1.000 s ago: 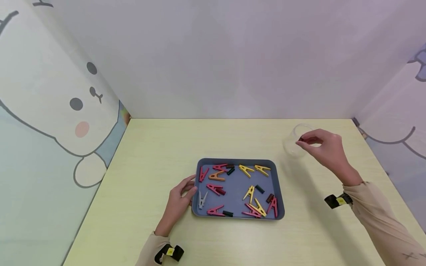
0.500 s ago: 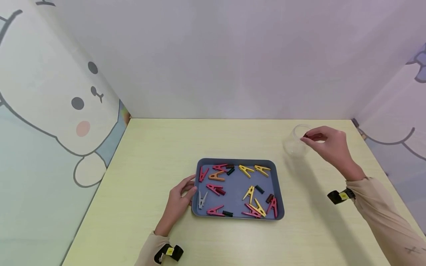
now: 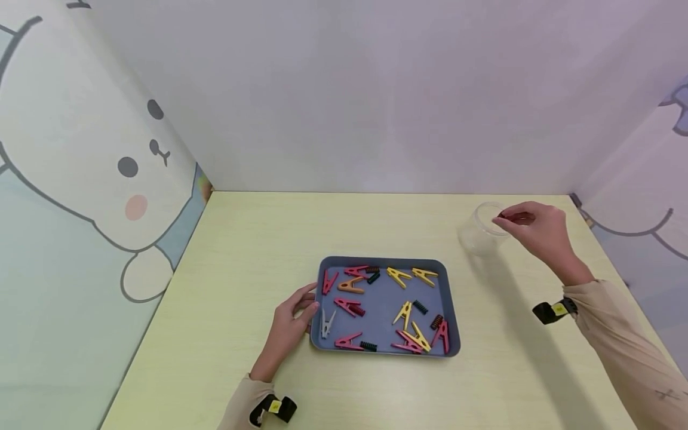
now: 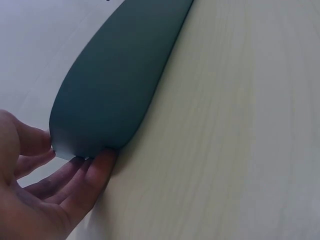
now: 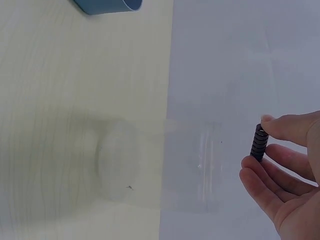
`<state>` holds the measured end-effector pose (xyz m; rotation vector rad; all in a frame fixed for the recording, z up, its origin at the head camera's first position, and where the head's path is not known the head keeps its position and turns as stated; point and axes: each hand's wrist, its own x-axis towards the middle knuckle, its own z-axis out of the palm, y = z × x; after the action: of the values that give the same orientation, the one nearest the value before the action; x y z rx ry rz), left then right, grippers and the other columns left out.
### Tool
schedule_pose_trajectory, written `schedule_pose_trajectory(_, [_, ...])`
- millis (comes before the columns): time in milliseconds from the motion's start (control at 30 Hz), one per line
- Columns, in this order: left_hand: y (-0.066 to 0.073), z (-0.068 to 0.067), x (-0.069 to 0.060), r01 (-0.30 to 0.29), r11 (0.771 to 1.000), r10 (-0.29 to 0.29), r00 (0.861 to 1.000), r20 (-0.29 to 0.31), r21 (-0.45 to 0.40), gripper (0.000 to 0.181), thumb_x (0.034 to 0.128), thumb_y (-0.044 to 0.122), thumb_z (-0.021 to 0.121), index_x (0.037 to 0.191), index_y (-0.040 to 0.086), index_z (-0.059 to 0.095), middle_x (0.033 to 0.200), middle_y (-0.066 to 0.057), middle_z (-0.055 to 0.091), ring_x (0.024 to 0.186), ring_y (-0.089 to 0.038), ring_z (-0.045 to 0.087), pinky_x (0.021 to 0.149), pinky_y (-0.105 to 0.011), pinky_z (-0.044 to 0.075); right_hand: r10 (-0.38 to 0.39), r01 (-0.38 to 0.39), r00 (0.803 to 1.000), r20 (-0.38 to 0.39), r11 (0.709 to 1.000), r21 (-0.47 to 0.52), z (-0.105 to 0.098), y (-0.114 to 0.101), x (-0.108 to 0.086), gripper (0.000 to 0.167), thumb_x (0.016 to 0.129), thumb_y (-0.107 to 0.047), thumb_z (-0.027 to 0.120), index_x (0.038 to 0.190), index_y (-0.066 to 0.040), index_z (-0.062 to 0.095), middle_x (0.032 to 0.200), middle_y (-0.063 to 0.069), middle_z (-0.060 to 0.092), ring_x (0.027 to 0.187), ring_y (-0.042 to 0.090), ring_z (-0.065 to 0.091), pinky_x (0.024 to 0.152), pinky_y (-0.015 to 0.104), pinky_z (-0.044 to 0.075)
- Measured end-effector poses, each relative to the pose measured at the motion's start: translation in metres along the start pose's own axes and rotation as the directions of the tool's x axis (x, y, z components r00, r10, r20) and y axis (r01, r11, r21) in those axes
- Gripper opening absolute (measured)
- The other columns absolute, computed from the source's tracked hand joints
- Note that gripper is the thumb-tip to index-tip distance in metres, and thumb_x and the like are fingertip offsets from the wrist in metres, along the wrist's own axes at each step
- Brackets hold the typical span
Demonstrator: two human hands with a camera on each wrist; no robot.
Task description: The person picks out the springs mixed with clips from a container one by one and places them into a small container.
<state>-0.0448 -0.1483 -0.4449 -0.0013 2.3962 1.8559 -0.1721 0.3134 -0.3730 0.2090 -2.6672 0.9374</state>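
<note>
Right hand (image 3: 539, 232) pinched dark coiled spring (image 5: 259, 143) endwise above clear cylindrical jar (image 3: 478, 235); left hand (image 3: 289, 325) gripped blue-grey rectangular tray (image 3: 378, 310), apparently for steadiness.

Bright, diffuse light fills the head view; a long soft-edged shadow runs across the pale yellow wood-grain surface (image 3: 242, 251) towards its near edge. Both wrist views are dimmer and bluish, with shade on the blue-grey rectangular tray (image 4: 110, 85) and thin glints along the clear cylindrical jar (image 5: 157, 167).
</note>
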Motion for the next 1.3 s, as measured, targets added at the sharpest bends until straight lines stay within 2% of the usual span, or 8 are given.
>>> schedule_pose_trajectory(333, [0.001, 0.001, -0.001, 0.0, 1.0, 0.0, 1.0, 0.0, 0.009, 0.04, 0.0929, 0.003, 0.058, 0.133, 0.001, 0.052, 0.115, -0.025, 0.059, 0.1, -0.035, 0.06, 0.056, -0.042, 0.054, 0.038, -0.039, 0.999, 0.012, 0.999, 0.007, 0.001, 0.005, 0.004, 0.023, 0.078, -0.022, 0.078, 0.089, -0.003, 0.073, 0.085, 0.016, 0.069, 0.064, -0.015, 0.053, 0.056, 0.009, 0.041])
schedule_pose_trajectory(600, [0.0, 0.002, -0.001, 0.002, 1.0, -0.002, 1.0, -0.006, 0.001, 0.04, 0.0925, 0.003, 0.058, 0.132, 0.001, 0.053, 0.113, -0.024, 0.059, 0.1, -0.034, 0.06, 0.056, -0.045, 0.053, 0.022, -0.022, 0.999, 0.027, 1.0, -0.011, 0.002, 0.009, 0.007, 0.023, 0.079, -0.022, 0.077, 0.088, -0.001, 0.072, 0.084, 0.018, 0.069, 0.063, -0.018, 0.051, 0.055, 0.009, 0.04])
schedule_pose_trajectory(1300, [-0.003, 0.002, -0.003, -0.013, 1.0, 0.013, 1.0, 0.007, -0.003, 0.04, 0.0923, 0.003, 0.059, 0.132, 0.0, 0.053, 0.114, -0.025, 0.059, 0.099, -0.037, 0.06, 0.055, -0.043, 0.054, -0.002, 0.004, 0.999, 0.037, 0.998, -0.068, 0.007, 0.017, 0.008, 0.02, 0.079, -0.019, 0.076, 0.083, 0.0, 0.072, 0.078, 0.017, 0.069, 0.059, -0.02, 0.046, 0.054, 0.009, 0.038])
